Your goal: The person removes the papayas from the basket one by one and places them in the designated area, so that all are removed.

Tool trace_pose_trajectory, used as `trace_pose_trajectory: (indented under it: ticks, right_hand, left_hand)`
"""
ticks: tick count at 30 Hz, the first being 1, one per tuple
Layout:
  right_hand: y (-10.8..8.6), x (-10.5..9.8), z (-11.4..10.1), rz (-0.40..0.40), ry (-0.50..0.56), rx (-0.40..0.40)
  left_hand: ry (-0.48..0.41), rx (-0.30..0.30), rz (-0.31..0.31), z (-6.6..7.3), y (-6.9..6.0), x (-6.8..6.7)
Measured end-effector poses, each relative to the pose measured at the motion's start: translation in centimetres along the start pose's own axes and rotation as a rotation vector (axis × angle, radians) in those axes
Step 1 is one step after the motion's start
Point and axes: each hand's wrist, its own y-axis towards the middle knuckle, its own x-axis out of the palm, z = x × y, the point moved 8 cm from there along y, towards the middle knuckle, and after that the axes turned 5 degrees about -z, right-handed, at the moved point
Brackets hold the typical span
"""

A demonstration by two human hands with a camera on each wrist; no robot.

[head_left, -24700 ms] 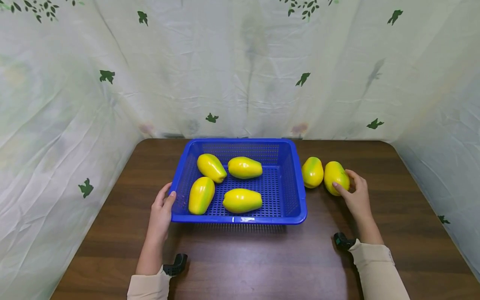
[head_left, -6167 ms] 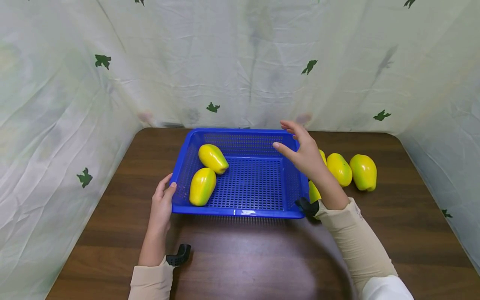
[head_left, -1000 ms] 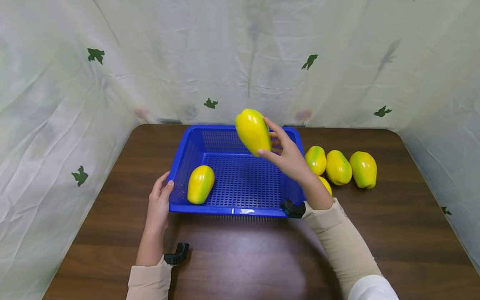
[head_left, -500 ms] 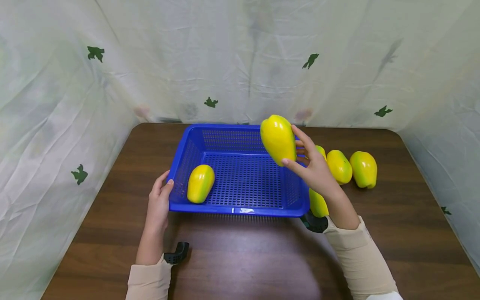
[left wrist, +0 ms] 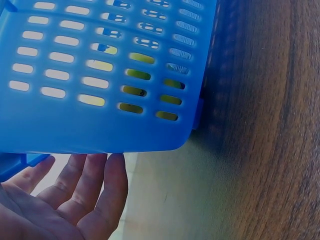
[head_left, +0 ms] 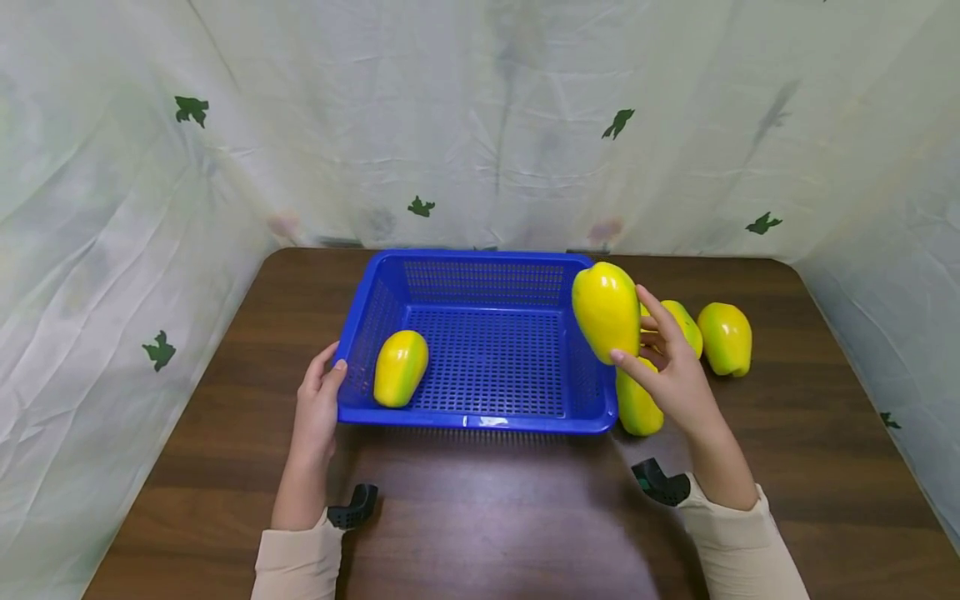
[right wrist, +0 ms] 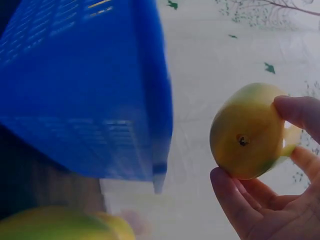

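My right hand (head_left: 672, 375) holds a glossy yellow papaya (head_left: 606, 312) in the air over the right rim of the blue plastic basket (head_left: 480, 422). Thumb and fingers grip its side; in the right wrist view a small dark spot marks the end of this papaya (right wrist: 245, 135). One yellow-green papaya (head_left: 401, 368) lies inside the basket at the left. On the basket's left rim, my left hand (head_left: 318, 408) keeps hold with the thumb on top. The left wrist view shows its fingers (left wrist: 116, 175) under the rim, beside the slotted wall.
Several papayas lie on the brown table (head_left: 480, 517) right of the basket. One papaya (head_left: 637, 404) is close to its front right corner, another papaya (head_left: 726, 339) farther right; others are partly behind my right hand. A pale patterned curtain (head_left: 480, 125) hangs behind.
My right hand has carried the papaya right and down, from above the basket to its right rim. Earlier the basket held several papayas, now one. The left hand has stayed on the rim.
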Motion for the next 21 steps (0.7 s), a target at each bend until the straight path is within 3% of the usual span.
trace_pose_trajectory:
  ticks: [21]
  right_hand:
    - [-7.0, -3.6, 6.1, 0.150, -0.134, 0.147]
  left_hand:
    - [-0.007, 0.006, -0.010, -0.1, -0.1, 0.1]
